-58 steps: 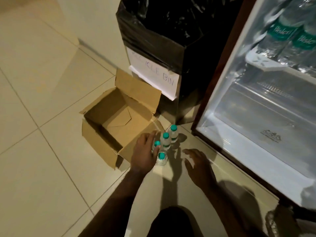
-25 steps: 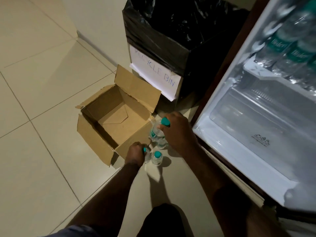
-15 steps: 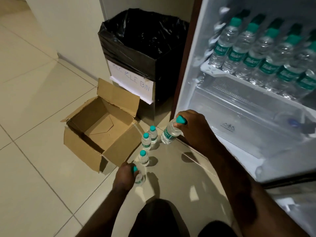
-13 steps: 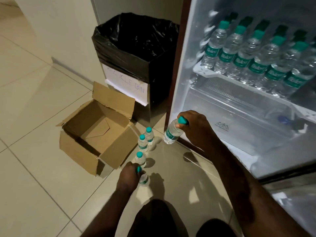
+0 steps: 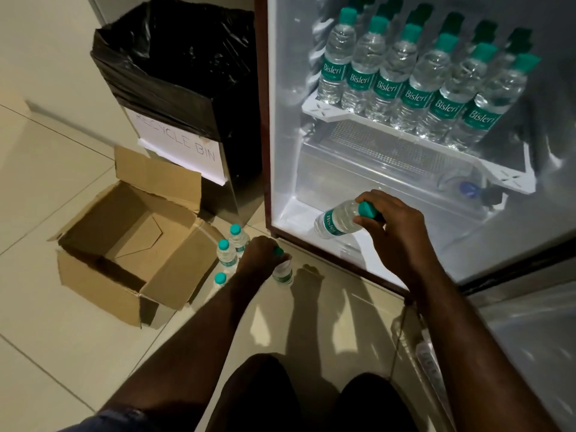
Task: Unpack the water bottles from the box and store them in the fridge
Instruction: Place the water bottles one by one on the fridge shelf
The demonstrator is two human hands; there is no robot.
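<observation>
bottles are split between the floor and the fridge. right hand [image 5: 391,227] has its fingers curled round the teal cap end of a tilted water bottle [image 5: 335,223], whose base points left and down over the white bottom ledge of the open fridge [image 5: 282,120]; whether the bottle touches the ledge cannot be told. left hand [image 5: 260,255] is lower, over the tile floor [image 5: 46,353], pinching the cap of a small upright bottle [image 5: 283,273] from above, so only a sliver of its teal cap shows past the fingers. just left of that hand three more small bottles stand on the floor close together: a far one [image 5: 237,236], a middle one [image 5: 225,255] and a near one [image 5: 219,279], all beside the folded-down flap of the cardboard box [image 5: 124,241]. the box sits open on the floor with nothing visible inside. behind it stands a bin [image 5: 184,73] lined with a black bag, with a white paper sign [image 5: 180,145] reading "recycle bin" on its front. inside the fridge a white shelf [image 5: 324,109] carries a front row of six upright bisleri bottles [image 5: 414,82] with more caps behind them. under the shelf is a clear drawer [image 5: 374,169]. the person's knees show at the bottom edge of the view
</observation>
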